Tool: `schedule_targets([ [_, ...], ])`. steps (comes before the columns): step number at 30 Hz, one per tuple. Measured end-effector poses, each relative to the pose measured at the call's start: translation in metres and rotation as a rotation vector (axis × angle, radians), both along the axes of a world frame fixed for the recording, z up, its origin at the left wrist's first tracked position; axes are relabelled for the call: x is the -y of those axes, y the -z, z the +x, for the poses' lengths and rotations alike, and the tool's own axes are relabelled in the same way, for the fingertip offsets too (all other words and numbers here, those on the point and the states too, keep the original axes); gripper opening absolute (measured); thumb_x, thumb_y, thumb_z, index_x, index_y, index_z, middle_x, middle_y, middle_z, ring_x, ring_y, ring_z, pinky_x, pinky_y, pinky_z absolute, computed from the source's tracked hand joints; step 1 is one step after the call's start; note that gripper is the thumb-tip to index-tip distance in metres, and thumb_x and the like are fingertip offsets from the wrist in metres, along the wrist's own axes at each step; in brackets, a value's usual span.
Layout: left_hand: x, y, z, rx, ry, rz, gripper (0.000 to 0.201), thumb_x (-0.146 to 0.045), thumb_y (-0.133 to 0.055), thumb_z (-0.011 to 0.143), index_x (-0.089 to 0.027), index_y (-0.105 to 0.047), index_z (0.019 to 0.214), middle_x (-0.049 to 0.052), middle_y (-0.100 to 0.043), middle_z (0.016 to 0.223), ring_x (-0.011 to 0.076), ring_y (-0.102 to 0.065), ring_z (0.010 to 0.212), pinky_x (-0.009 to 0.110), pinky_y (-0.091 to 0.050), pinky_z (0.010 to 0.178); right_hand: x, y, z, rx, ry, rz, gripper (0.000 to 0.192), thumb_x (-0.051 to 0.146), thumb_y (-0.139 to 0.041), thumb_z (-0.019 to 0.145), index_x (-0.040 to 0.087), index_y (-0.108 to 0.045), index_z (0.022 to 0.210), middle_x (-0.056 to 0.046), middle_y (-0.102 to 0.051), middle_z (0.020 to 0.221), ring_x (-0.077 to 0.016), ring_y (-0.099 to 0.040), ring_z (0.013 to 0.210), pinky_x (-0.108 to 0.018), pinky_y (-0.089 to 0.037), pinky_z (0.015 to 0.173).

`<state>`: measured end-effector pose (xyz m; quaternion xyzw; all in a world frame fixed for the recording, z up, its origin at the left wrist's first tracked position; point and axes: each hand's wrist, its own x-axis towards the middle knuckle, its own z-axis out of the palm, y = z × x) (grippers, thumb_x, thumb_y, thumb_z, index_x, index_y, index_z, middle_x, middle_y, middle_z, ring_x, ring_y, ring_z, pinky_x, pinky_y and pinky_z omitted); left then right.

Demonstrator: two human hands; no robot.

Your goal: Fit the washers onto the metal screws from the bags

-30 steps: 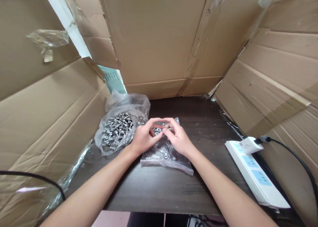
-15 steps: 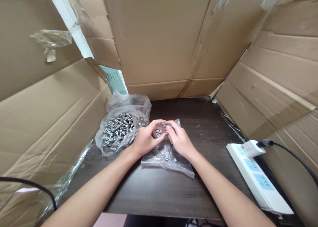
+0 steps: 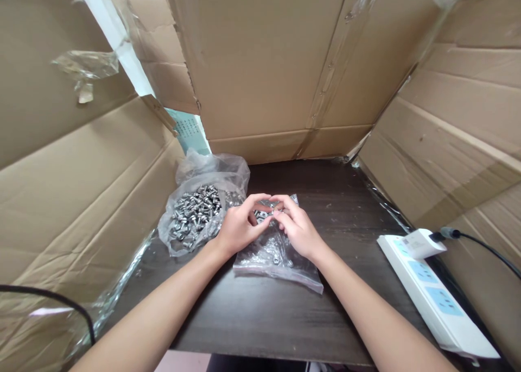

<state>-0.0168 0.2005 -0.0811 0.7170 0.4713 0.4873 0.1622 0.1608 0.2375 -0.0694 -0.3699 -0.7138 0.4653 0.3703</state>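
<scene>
Head view: left hand and right hand pinch one small metal part together; two bags of hardware, screw bag at 9 o'clock, zip bag beneath.

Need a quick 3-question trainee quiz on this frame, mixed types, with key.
1. True or false: the open bag of screws lies to the right of the hands.
2. What do the left hand and right hand hold between their fingertips? A) a small metal part B) a plug C) tape
3. What lies flat on the table under the hands?

Key: 1. False, it is on the left. 2. A. 3. A clear zip bag of small metal parts.
</scene>
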Motion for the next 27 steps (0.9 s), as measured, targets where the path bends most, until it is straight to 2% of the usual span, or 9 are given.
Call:
schedule_targets([
  [2,0.0004,-0.0002,-0.0002,-0.005,-0.009,-0.001,0.038,-0.024,-0.07,0.089,-0.02,-0.059,0.125,0.003,-0.082,0.098,0.0066,-0.063,0.046,0.017,-0.049,0.048,0.0,0.0006,-0.0003,0.0,-0.012,0.009,0.03,0.03,-0.052,0.091,0.022,-0.059,0.119,-0.001,-0.061,0.089,-0.015,-0.055,0.068,-0.03,-0.044,0.064],
  [8,0.0003,0.001,-0.0002,-0.005,-0.001,0.007,0.039,-0.024,-0.069,0.089,-0.021,-0.059,0.126,0.002,-0.081,0.099,0.0066,-0.063,0.046,0.017,-0.049,0.047,0.0,0.0033,-0.0009,-0.014,-0.015,-0.02,0.028,0.035,-0.048,0.096,0.022,-0.059,0.117,0.003,-0.053,0.069,-0.0154,-0.051,0.061,-0.029,-0.041,0.058],
  [14,0.0008,0.0008,-0.0002,0.003,-0.013,-0.005,0.039,-0.024,-0.071,0.089,-0.021,-0.059,0.126,0.002,-0.081,0.1,0.0062,-0.062,0.046,0.017,-0.049,0.048,-0.0022,0.0052,-0.0014,-0.08,-0.027,-0.064,0.029,0.035,-0.053,0.091,0.022,-0.06,0.116,0.001,-0.056,0.078,-0.0141,-0.051,0.061,-0.028,-0.041,0.055],
  [18,0.0022,0.0,0.0011,0.009,0.012,-0.006,0.041,-0.023,-0.071,0.089,-0.02,-0.058,0.127,0.002,-0.081,0.1,0.0053,-0.06,0.046,0.016,-0.048,0.049,-0.0029,0.0038,-0.0014,-0.083,-0.018,-0.103,0.029,0.041,-0.05,0.094,0.022,-0.06,0.114,0.004,-0.05,0.066,-0.0136,-0.047,0.056,-0.027,-0.039,0.053],
  [22,0.0027,0.0011,0.0023,0.013,0.014,0.002,0.043,-0.022,-0.07,0.089,-0.02,-0.057,0.13,0.002,-0.081,0.1,0.0054,-0.059,0.045,0.017,-0.047,0.047,-0.0025,0.0038,-0.0019,-0.126,-0.037,-0.117,0.031,0.038,-0.054,0.09,0.023,-0.059,0.116,0.003,-0.054,0.073,-0.0141,-0.051,0.058,-0.028,-0.042,0.054],
  [27,0.0023,0.0018,0.0025,0.023,0.028,0.017,0.044,-0.021,-0.071,0.088,-0.021,-0.057,0.13,0.002,-0.081,0.101,0.0049,-0.059,0.046,0.016,-0.048,0.049,-0.0027,0.0041,-0.002,-0.093,-0.017,-0.112,0.032,0.044,-0.05,0.094,0.021,-0.061,0.113,0.006,-0.046,0.059,-0.0133,-0.044,0.05,-0.027,-0.037,0.05],
])
